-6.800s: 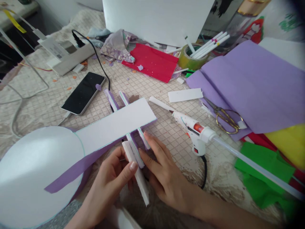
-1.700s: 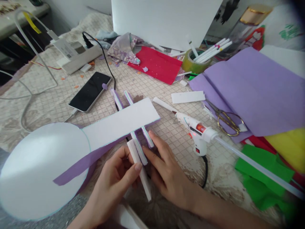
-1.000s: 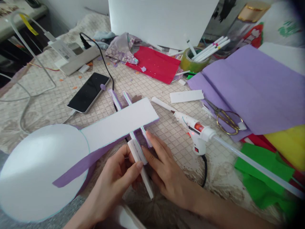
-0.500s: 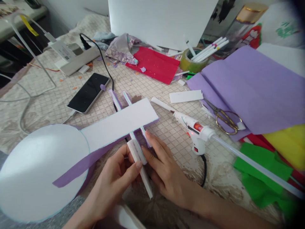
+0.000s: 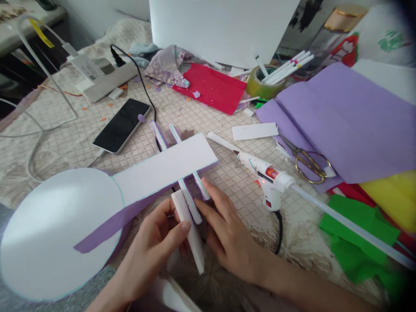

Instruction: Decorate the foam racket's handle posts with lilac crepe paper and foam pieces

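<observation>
Just below the white foam neck (image 5: 165,167), the left hand (image 5: 152,251) pinches a white foam strip (image 5: 195,245) between thumb and fingers. The right hand (image 5: 227,236) lies open, fingertips on the purple-edged cross strips (image 5: 189,203) beside it

Both bare forearms come in from the near edge, the left from near centre and the right from the near right, and they converge toward the middle of the scene. The left hand (image 5: 155,242) is closed in a pinch. Its thumb reaches across the near side with the nail up, and its fingers curl round the far side (their tips are mostly hidden). The right hand (image 5: 227,236) lies palm down with a low wrist. Its fingers are straight, slightly spread and pointing far and left, with the tips pressing downward. The two hands sit just beside each other.
</observation>
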{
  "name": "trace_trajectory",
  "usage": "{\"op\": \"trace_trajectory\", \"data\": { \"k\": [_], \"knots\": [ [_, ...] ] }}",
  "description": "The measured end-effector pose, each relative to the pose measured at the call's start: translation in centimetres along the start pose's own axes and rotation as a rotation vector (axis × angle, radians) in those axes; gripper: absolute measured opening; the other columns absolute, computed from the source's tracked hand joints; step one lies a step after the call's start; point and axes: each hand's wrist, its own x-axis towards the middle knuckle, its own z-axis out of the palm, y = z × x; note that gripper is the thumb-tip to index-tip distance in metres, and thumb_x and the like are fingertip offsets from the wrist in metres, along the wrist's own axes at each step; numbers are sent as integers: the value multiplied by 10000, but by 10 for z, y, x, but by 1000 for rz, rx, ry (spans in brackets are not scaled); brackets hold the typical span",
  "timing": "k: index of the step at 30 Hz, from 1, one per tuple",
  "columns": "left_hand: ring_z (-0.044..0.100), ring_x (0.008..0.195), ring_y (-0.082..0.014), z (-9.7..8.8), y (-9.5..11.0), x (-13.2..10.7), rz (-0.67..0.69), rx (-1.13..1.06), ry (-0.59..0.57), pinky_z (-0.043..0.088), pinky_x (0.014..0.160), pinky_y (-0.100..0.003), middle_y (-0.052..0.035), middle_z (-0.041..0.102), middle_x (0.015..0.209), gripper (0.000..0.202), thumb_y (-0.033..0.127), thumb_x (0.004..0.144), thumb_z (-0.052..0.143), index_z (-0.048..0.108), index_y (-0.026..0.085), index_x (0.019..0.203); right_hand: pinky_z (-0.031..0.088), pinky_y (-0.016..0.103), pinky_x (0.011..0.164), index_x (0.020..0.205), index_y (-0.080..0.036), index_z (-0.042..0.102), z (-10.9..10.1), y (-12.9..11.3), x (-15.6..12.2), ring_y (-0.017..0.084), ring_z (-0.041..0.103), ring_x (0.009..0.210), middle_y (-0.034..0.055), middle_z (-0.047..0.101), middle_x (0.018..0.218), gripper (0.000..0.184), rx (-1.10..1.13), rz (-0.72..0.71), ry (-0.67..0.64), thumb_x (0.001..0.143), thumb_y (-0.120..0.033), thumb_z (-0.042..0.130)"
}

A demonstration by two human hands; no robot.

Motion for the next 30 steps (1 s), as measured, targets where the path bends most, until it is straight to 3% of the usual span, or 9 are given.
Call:
{"op": "trace_trajectory", "data": {
  "k": [6,14,22,30],
  "knots": [
    [595,623,-144,-5,-2,-3,-22,-23,-1,520,566,-235,-35,661,863,289,295,818,665,577,184,1070,286,561,1186,1450,-117,337,1,1,0,305,114,1505,165,97,1625,631,-16,0,2,832,-26,424],
    [604,591,-136,-8,-7,-7,-8,-22,17,519,551,-226,-50,703,921,303,295,828,655,585,188,1103,301,548,1184,1441,-107,360,1,1,-1,301,144,1499,172,134,1616,623,-34,-9,23,828,-17,423],
    [611,567,-135,-6,-3,-11,9,-28,15,519,537,-222,-5,645,761,256,265,819,660,584,181,1048,307,559,1174,1441,-111,367,2,1,0,301,156,1497,181,148,1611,613,-53,-8,28,839,-17,423],
    [612,532,-127,-2,5,-13,23,-47,-17,516,499,-213,0,616,721,164,243,800,661,554,170,899,337,581,1148,1465,-176,346,5,3,-2,316,205,1483,156,157,1617,604,-34,-12,59,878,-68,439]
  ]
}}
